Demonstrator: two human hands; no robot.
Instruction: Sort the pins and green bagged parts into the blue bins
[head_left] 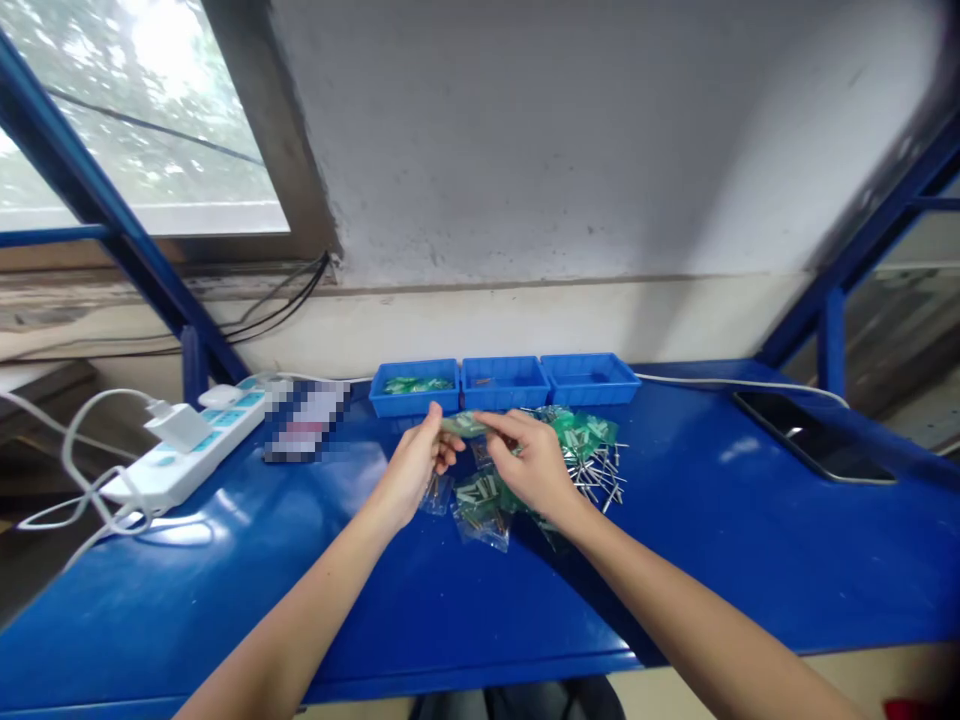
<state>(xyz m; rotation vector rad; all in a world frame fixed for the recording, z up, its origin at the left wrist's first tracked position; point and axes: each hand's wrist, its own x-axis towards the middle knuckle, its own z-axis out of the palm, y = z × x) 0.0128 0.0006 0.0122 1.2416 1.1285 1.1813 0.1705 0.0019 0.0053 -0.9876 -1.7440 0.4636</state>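
Both hands meet over the blue table (720, 520), pinching one small clear bag with green parts (463, 424) between them. My left hand (415, 465) grips its left end, my right hand (529, 460) its right end. Under and beside the hands lies a heap of similar small bags (480, 505) and loose metal pins (600, 470). Just behind stand three blue trays in a row: the left tray (414, 388) holds green bags, the middle tray (504, 382) a few small bits, the right tray (591, 378) looks bare.
A white power strip (191, 445) with a plugged adapter and cables lies at the left. A blurred card (306, 422) sits beside it. A dark phone (814, 438) on a white cable rests at the right. Wall and window stand behind.
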